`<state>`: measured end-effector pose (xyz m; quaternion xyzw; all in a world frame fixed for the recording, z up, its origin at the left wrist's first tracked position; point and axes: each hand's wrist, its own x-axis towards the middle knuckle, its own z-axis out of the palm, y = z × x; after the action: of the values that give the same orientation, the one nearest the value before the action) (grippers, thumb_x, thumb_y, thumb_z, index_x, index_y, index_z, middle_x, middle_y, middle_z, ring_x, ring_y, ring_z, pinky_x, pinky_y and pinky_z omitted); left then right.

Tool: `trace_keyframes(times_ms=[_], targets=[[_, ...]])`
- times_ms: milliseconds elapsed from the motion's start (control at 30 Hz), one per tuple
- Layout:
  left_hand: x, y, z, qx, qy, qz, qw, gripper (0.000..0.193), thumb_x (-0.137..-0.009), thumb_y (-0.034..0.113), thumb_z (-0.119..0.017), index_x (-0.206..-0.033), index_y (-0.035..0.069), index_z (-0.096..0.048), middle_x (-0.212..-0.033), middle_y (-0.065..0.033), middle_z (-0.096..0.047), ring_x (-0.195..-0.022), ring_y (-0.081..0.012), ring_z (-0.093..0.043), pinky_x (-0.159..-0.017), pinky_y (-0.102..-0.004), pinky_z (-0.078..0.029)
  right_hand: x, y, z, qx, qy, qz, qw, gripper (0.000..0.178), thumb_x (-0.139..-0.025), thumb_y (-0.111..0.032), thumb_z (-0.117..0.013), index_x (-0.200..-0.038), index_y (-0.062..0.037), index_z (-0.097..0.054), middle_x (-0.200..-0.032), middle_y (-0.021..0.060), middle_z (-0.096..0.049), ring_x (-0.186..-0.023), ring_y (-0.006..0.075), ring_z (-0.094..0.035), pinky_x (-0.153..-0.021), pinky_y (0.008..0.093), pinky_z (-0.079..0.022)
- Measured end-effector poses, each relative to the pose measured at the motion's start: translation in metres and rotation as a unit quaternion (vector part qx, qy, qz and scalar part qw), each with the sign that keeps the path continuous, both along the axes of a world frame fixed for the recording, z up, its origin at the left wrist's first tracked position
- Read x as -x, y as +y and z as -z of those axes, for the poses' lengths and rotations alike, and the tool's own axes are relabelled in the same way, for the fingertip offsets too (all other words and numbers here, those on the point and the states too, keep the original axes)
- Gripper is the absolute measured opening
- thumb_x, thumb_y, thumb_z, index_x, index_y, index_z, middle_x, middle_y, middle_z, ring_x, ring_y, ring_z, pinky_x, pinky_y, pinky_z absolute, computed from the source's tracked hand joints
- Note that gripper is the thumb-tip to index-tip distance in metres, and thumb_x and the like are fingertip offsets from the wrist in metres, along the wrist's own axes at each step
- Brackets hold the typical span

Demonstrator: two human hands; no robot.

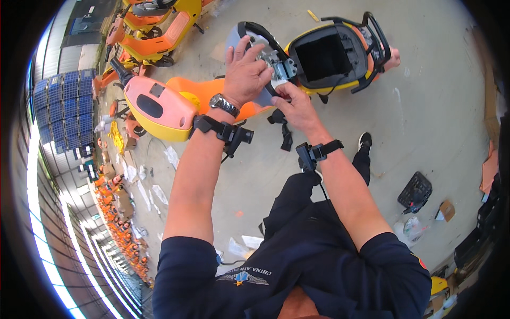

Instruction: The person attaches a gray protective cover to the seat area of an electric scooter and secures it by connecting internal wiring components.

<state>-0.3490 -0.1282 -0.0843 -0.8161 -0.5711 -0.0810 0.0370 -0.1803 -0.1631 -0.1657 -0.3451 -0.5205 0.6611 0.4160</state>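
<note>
An orange and yellow electric scooter (pixel 158 110) stands across in front of me, its pinkish handlebar end to the left. Its seat (pixel 268 35) is tipped up, showing a grey underside with a metal hinge bracket (pixel 287 69). Over that underside my left hand (pixel 245 73) rests with fingers spread, touching it beside the bracket. At the seat's near edge, the thumb and fingers of my right hand (pixel 296 105) are closed on the rim; the fingertips are partly hidden. Right of the seat lies the open storage box (pixel 324 56), dark inside, with a black rear rack (pixel 376 40) behind it.
More orange scooters (pixel 159 37) stand at the far left, near stacked blue crates (pixel 64 109). Black straps or parts (pixel 286 137) lie on the floor below the seat. A black tool case (pixel 415 191) and a plastic bag (pixel 411 230) are to my right. Paper scraps lie at left.
</note>
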Motion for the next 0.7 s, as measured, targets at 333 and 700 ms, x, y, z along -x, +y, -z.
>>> trace_keyframes(times_ms=[333, 700], targets=[[-0.009, 0.005, -0.003, -0.069, 0.004, 0.011, 0.998, 0.031, -0.082, 0.033, -0.069, -0.064, 0.008, -0.065, -0.122, -0.0046, -0.063, -0.132, -0.0323, -0.037, -0.105, -0.0454, -0.025, -0.001, -0.027, 0.007, -0.192, -0.093, 0.12, 0.97, 0.021, -0.072, 0.001, -0.072, -0.083, -0.001, -0.054, -0.08, 0.0127, -0.058, -0.075, 0.0335, -0.058, -0.065, 0.041, -0.047], [-0.029, 0.016, -0.002, -0.073, 0.019, 0.009, 0.997, 0.026, -0.08, 0.028, -0.071, -0.064, 0.008, -0.068, -0.111, -0.0003, -0.066, -0.13, -0.0319, -0.04, -0.106, -0.0446, -0.025, 0.009, -0.037, 0.012, -0.023, 0.004, 0.134, 0.991, 0.016, -0.082, -0.002, -0.064, -0.09, -0.0007, -0.049, -0.077, 0.017, -0.06, -0.071, 0.0318, -0.061, -0.065, 0.0375, -0.048]])
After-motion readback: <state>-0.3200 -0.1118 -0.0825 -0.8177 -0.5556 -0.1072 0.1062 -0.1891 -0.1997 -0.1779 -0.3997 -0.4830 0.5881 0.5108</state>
